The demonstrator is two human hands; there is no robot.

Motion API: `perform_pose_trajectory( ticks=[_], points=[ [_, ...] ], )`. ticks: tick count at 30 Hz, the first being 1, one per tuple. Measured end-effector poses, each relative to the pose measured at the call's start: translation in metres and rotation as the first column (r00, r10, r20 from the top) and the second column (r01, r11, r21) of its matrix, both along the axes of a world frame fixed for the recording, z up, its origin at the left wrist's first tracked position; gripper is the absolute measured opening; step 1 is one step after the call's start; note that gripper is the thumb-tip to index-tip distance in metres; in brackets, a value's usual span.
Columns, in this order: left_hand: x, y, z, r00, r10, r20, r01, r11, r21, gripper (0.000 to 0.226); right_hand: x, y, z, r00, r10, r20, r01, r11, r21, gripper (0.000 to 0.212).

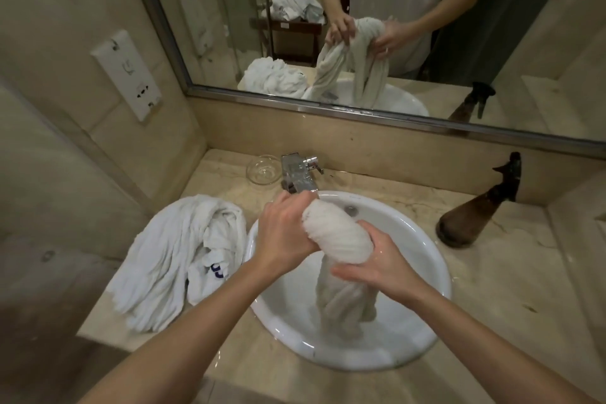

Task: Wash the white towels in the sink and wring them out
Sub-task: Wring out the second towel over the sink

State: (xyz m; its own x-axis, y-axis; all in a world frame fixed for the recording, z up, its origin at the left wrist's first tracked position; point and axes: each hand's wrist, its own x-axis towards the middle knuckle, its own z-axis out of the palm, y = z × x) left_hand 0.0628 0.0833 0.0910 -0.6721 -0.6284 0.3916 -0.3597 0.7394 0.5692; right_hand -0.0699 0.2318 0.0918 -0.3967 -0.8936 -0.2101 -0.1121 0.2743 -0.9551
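Note:
A wet white towel (337,236) is twisted into a thick roll above the round white sink (429,256). My left hand (285,229) grips its upper end near the tap. My right hand (373,266) grips the roll lower down, and the loose twisted tail (344,302) hangs from there into the basin. A second white towel (173,259) with blue lettering lies crumpled on the counter left of the sink.
A chrome tap (300,174) stands behind the sink with a clear glass bowl (264,169) to its left. A brown spray bottle (475,213) stands on the marble counter at the right. The wall mirror (328,26) rises behind; a socket panel (128,75) is on the left wall.

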Motion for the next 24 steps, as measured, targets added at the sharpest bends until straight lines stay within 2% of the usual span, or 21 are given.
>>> perform_pose_trajectory(
  ticks=[4,8,11,13,15,17,20,24],
  points=[
    [0.009,-0.004,0.016,0.998,-0.015,-0.058,0.013,1.0,-0.025,0.04,-0.009,0.028,-0.011,0.977,0.208,0.04,-0.211,0.974,0.078,0.1],
    [0.009,-0.005,0.036,0.988,0.061,-0.144,-0.039,0.988,0.151,0.037,-0.003,0.026,-0.026,0.992,0.103,-0.074,-0.098,0.992,0.075,0.113],
    [0.009,-0.007,0.037,0.971,0.126,-0.202,-0.038,0.919,0.391,0.04,-0.002,0.007,-0.036,0.995,-0.026,-0.1,0.024,0.999,-0.022,0.103],
    [0.011,-0.012,0.031,0.961,0.177,-0.212,-0.033,0.837,0.547,0.049,-0.005,-0.001,-0.032,0.992,-0.082,-0.095,0.076,0.995,-0.069,0.082],
    [0.016,-0.016,0.023,0.953,0.227,-0.203,-0.036,0.747,0.664,0.061,-0.011,-0.006,-0.025,0.99,-0.101,-0.103,0.092,0.992,-0.088,0.07],
    [0.023,-0.018,0.016,0.954,0.225,-0.199,-0.005,0.673,0.739,0.065,-0.021,-0.009,-0.013,0.986,-0.066,-0.152,0.051,0.994,-0.101,0.07],
    [0.035,-0.02,0.005,0.97,0.111,-0.214,0.106,0.6,0.793,0.075,-0.039,-0.013,0.012,0.957,0.002,-0.29,-0.026,0.997,-0.077,0.07],
    [0.04,-0.026,0.002,0.98,-0.126,-0.151,0.196,0.579,0.791,0.08,-0.057,-0.01,0.041,0.851,0.172,-0.497,-0.189,0.982,0.017,0.057]
  ],
)
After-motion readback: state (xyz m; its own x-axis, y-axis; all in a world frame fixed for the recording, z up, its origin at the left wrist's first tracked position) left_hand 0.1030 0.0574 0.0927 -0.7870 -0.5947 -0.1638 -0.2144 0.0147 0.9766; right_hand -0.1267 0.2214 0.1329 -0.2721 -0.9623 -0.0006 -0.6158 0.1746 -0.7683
